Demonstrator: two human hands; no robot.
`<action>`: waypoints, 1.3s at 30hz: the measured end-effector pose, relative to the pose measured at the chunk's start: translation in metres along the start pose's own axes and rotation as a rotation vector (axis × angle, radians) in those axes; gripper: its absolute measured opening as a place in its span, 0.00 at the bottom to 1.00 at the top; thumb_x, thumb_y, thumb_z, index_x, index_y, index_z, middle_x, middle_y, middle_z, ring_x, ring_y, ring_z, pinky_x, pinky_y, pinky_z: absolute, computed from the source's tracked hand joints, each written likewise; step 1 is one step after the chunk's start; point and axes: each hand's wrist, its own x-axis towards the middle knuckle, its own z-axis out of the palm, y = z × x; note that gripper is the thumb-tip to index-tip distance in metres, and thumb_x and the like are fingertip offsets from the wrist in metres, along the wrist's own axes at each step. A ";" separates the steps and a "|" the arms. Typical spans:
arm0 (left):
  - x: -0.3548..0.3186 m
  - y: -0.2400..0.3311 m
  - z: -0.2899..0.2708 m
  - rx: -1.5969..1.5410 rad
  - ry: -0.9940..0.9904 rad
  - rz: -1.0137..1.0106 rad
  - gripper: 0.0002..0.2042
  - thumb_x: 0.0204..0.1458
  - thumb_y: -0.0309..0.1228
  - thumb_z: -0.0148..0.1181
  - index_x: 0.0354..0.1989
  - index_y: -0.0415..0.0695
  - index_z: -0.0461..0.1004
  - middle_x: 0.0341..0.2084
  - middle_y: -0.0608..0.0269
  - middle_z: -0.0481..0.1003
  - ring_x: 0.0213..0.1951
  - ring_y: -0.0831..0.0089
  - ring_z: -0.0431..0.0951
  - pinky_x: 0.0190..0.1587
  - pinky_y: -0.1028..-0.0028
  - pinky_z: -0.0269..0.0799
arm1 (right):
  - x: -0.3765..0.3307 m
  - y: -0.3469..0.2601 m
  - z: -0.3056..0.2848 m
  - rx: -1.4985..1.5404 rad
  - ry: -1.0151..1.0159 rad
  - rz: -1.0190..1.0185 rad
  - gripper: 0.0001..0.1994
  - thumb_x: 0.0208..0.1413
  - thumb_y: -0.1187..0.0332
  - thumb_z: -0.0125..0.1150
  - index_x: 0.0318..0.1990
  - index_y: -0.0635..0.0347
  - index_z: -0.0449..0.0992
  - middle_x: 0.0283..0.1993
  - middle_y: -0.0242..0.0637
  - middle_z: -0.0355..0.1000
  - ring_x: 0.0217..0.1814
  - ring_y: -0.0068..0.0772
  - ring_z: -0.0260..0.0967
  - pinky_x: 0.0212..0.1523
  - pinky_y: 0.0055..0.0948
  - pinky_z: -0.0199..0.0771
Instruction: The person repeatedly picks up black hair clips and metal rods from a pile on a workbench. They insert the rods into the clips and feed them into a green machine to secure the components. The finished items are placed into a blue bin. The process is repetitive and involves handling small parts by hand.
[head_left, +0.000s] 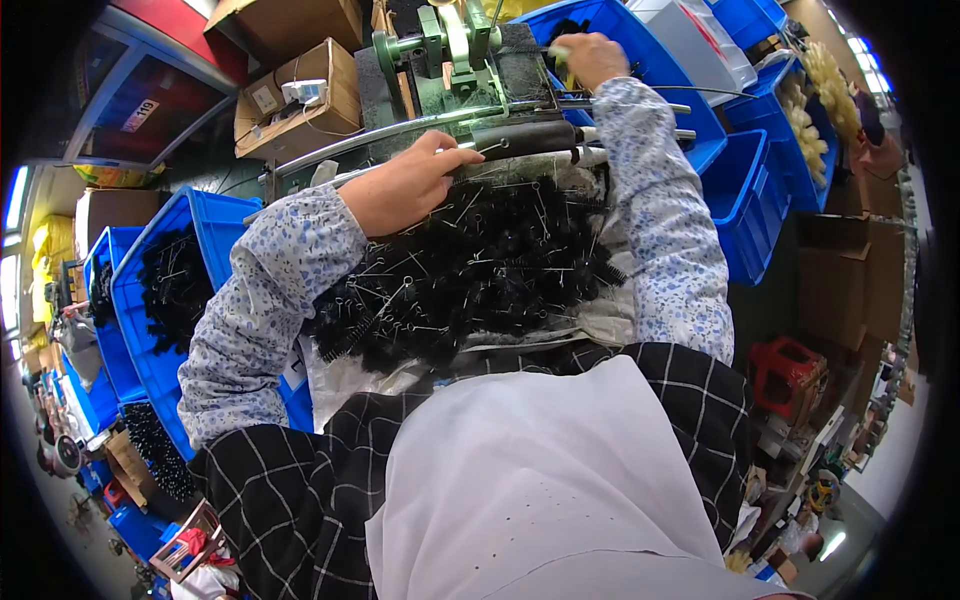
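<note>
two hands work at a green machine (450,45): the left hand (405,180) is closed around the black lever handle (525,138), the right hand (590,55) pinches a small brush. black wire brushes (470,270) heap on the table below; a pull could likely snag loose wires

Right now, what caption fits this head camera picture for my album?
Left hand on a black lever handle, right hand at a green machine, above a pile of black wire brushes.
</note>
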 end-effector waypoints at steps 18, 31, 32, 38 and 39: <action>0.022 -0.014 0.015 -0.092 0.531 0.021 0.19 0.48 0.16 0.51 0.48 0.39 0.55 0.40 0.49 0.65 0.45 0.58 0.69 0.48 0.68 0.65 | -0.108 -0.110 -0.067 0.942 -0.127 -0.320 0.16 0.52 0.63 0.54 0.47 0.55 0.68 0.36 0.43 0.73 0.41 0.46 0.70 0.43 0.39 0.68; 0.009 -0.043 0.061 0.241 -0.097 -0.247 0.18 0.51 0.24 0.48 0.51 0.37 0.59 0.42 0.43 0.69 0.46 0.52 0.69 0.49 0.64 0.65 | -0.032 -0.062 0.006 0.229 0.252 -0.056 0.11 0.50 0.70 0.51 0.40 0.48 0.76 0.33 0.35 0.74 0.37 0.38 0.72 0.46 0.36 0.69; 0.013 -0.047 0.063 0.253 -0.133 -0.291 0.18 0.51 0.24 0.48 0.52 0.37 0.59 0.43 0.43 0.69 0.47 0.51 0.69 0.50 0.64 0.65 | -0.030 -0.064 0.008 0.226 0.252 -0.070 0.11 0.49 0.70 0.51 0.40 0.48 0.76 0.33 0.35 0.74 0.37 0.38 0.72 0.48 0.37 0.68; 0.026 -0.063 0.070 0.156 -0.221 -0.272 0.22 0.49 0.27 0.51 0.53 0.39 0.58 0.44 0.41 0.68 0.48 0.50 0.68 0.52 0.64 0.64 | -0.029 -0.066 0.013 0.287 0.236 -0.089 0.11 0.50 0.67 0.52 0.40 0.47 0.76 0.35 0.34 0.74 0.38 0.38 0.71 0.53 0.38 0.64; 0.026 -0.067 0.073 0.124 -0.240 -0.264 0.22 0.49 0.27 0.52 0.53 0.40 0.58 0.44 0.41 0.68 0.48 0.50 0.68 0.52 0.64 0.63 | -0.029 -0.066 0.015 0.306 0.246 -0.092 0.10 0.50 0.67 0.52 0.40 0.47 0.76 0.35 0.34 0.74 0.38 0.38 0.71 0.53 0.37 0.64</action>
